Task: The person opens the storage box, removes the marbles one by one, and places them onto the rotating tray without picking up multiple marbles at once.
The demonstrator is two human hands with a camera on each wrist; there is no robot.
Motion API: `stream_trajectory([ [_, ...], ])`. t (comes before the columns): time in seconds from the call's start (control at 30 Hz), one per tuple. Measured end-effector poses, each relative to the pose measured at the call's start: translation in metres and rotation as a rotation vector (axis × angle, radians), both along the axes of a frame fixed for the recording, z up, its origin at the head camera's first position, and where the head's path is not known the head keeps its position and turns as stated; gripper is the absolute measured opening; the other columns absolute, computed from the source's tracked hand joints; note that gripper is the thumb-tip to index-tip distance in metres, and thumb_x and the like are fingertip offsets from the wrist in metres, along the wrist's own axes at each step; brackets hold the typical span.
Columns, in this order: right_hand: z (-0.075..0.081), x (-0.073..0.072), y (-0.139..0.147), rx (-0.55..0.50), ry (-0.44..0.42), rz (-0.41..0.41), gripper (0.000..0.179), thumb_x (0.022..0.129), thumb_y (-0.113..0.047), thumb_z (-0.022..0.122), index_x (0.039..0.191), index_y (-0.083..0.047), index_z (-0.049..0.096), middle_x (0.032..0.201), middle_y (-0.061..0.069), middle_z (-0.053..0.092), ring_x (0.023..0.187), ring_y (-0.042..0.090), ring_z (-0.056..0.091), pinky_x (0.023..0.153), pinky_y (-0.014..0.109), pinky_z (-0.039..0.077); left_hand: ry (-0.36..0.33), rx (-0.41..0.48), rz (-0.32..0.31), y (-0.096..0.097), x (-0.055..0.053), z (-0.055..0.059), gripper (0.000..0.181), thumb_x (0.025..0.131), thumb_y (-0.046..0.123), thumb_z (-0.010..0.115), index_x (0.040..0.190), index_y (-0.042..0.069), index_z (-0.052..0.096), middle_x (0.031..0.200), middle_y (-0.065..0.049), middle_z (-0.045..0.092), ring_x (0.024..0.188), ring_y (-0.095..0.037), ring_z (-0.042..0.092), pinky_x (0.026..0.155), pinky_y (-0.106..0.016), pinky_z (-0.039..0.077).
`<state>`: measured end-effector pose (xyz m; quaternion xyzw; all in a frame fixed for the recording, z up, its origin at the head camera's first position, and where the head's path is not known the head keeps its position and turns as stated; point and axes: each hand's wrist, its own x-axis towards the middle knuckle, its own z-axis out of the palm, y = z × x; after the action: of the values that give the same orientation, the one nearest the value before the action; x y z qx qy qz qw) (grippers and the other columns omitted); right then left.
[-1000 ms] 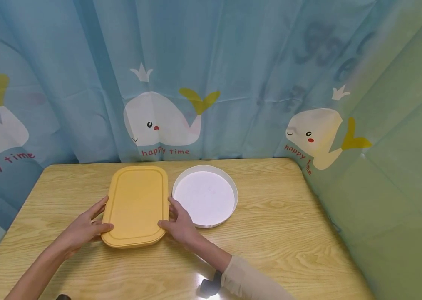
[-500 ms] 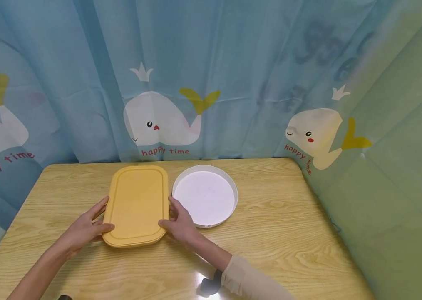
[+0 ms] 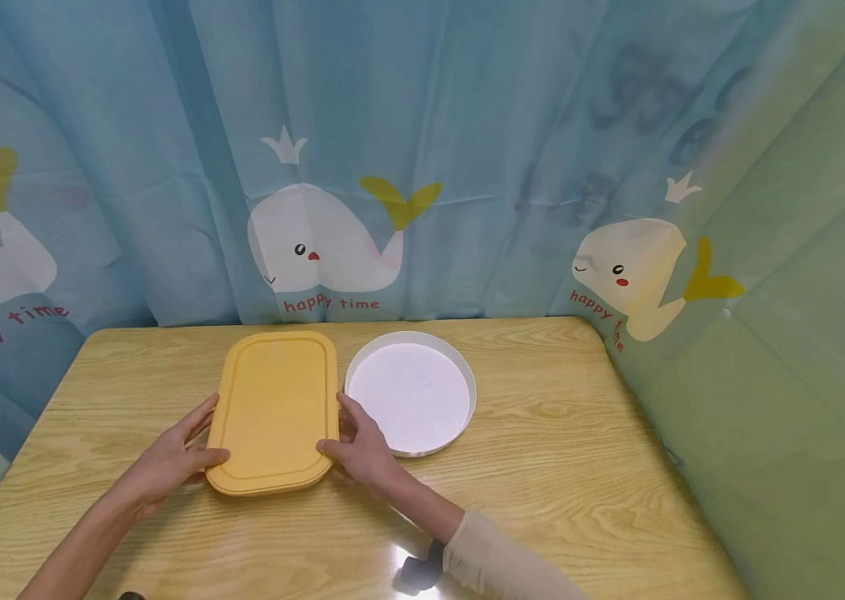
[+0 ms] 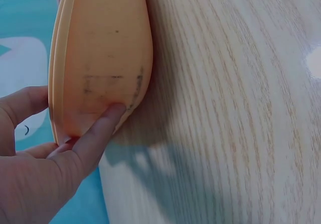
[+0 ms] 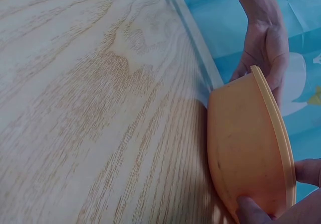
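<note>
A yellow lidded storage box [image 3: 272,408] rests on the wooden table, its long sides running away from me. My left hand [image 3: 171,454] grips its left side, with the thumb on the lid's edge and the fingers along the wall. On the opposite side my right hand [image 3: 360,446] holds the box the same way, thumb on the rim. In the left wrist view dark scuff marks show on the box wall [image 4: 108,58], and a fingertip presses near its bottom edge. The right wrist view shows both hands on the box [image 5: 246,138]. What the box contains is hidden by the lid.
A round white shallow tray [image 3: 411,396] stands just right of the box, close behind my right hand. The wooden table [image 3: 542,467] extends to the right. Blue and green curtains [image 3: 497,167] with whale prints hang along the back and sides.
Almost nothing differs. The box's near left corner and my left hand have shifted very slightly to the right; my right hand keeps its place.
</note>
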<state>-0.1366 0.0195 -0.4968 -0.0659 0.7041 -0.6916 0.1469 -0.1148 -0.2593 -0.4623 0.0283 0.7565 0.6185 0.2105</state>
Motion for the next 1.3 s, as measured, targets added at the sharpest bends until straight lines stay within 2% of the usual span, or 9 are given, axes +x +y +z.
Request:
stream_trajectory([
  [0.1,-0.0002,-0.0002,0.0001,-0.006,0.010,0.011,0.077,0.088,0.004,0.067,0.154,0.001,0.029,0.139,0.022,0.052,0.113,0.030,0.062,0.092,0.034,0.051,-0.004,0.007,0.001,-0.0004,0.0006,0.0000,0.094,0.096,0.004,0.062,0.158,0.006,-0.009,0.158,-0.036,-0.006,0.133,-0.058,0.031,0.080,-0.041,0.056],
  [0.37,0.0004,0.0011,0.0001,-0.013,0.005,0.012,0.078,0.088,0.005,0.068,0.155,-0.001,0.029,0.136,0.019,0.054,0.111,0.030,0.063,0.089,0.035,0.053,-0.011,0.007,-0.002,-0.0009,0.0010,0.0004,0.094,0.096,0.005,0.062,0.158,0.006,-0.009,0.158,-0.036,-0.006,0.132,-0.057,0.035,0.081,-0.041,0.056],
  [0.57,0.0004,0.0009,0.0002,0.011,0.012,0.021,0.078,0.087,0.003,0.070,0.155,-0.003,0.030,0.135,0.017,0.055,0.109,0.028,0.064,0.088,0.033,0.053,-0.011,0.021,0.000,-0.0019,0.0008,-0.0009,0.094,0.096,0.004,0.061,0.158,0.006,-0.009,0.158,-0.036,-0.006,0.133,-0.058,0.031,0.081,-0.041,0.056],
  [0.7,0.0014,0.0006,0.0005,0.045,0.026,0.028,0.079,0.088,0.002,0.071,0.155,-0.003,0.030,0.135,0.016,0.055,0.108,0.026,0.064,0.088,0.032,0.053,-0.014,0.023,-0.003,-0.0035,-0.0002,-0.0025,0.094,0.097,0.004,0.061,0.158,0.007,-0.009,0.158,-0.036,-0.007,0.130,-0.056,0.038,0.081,-0.041,0.056],
  [0.83,0.0012,-0.0001,-0.0002,0.038,0.017,0.032,0.078,0.089,0.002,0.070,0.155,-0.005,0.029,0.136,0.015,0.054,0.108,0.026,0.064,0.088,0.032,0.053,-0.014,0.018,-0.002,-0.0043,-0.0007,-0.0032,0.093,0.097,0.004,0.061,0.158,0.007,-0.009,0.158,-0.036,-0.006,0.127,-0.053,0.044,0.081,-0.041,0.056],
  [1.03,-0.0009,0.0002,-0.0005,0.008,0.021,0.043,0.078,0.090,0.002,0.068,0.156,-0.004,0.027,0.139,0.017,0.053,0.112,0.027,0.063,0.089,0.032,0.053,-0.018,0.010,0.004,-0.0038,-0.0002,-0.0023,0.093,0.097,0.004,0.061,0.159,0.008,-0.009,0.157,-0.037,-0.006,0.130,-0.055,0.038,0.081,-0.041,0.056],
  [1.3,-0.0017,0.0015,0.0015,-0.014,0.023,0.057,0.080,0.090,0.000,0.069,0.157,-0.007,0.027,0.142,0.016,0.051,0.114,0.026,0.062,0.090,0.031,0.052,-0.011,0.006,0.006,-0.0038,-0.0002,-0.0017,0.093,0.097,0.005,0.061,0.159,0.007,-0.008,0.157,-0.037,-0.005,0.129,-0.054,0.041,0.080,-0.040,0.056],
])
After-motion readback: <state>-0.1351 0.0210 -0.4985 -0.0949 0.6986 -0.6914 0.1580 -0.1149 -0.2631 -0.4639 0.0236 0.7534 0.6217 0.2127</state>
